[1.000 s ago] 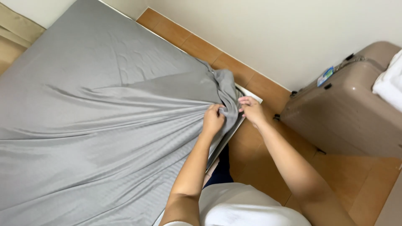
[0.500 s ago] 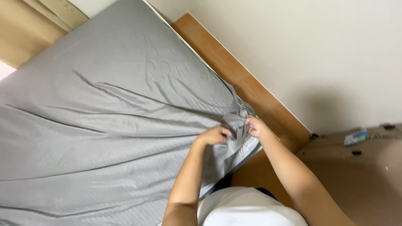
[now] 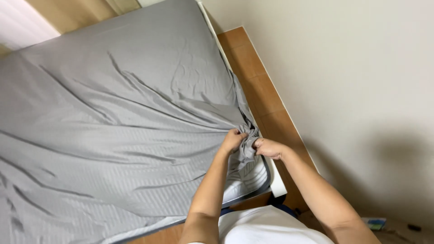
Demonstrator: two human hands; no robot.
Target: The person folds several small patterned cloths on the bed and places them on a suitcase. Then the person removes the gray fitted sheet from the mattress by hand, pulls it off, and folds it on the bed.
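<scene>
Hands meet at the near corner of the mattress (image 3: 253,180); left hand (image 3: 233,141) and right hand (image 3: 266,147) both clench the bunched corner of the grey fitted sheet (image 3: 117,126); a firm, even downward pull seems best.

- Mattress corner (image 3: 253,180) is crowded by both hands: left hand (image 3: 233,141) and right hand (image 3: 267,147) are clenched on bunched grey sheet (image 3: 246,147), touching it.
- Rt side: only a narrow strip of wooden bed frame (image 3: 260,90) is left betw. mattress edge and wall (image 3: 343,81); passage there is hemmed in by the wall.
- Wide room is offered over the sheet's flat spread to the left; only wrinkles are met.
</scene>
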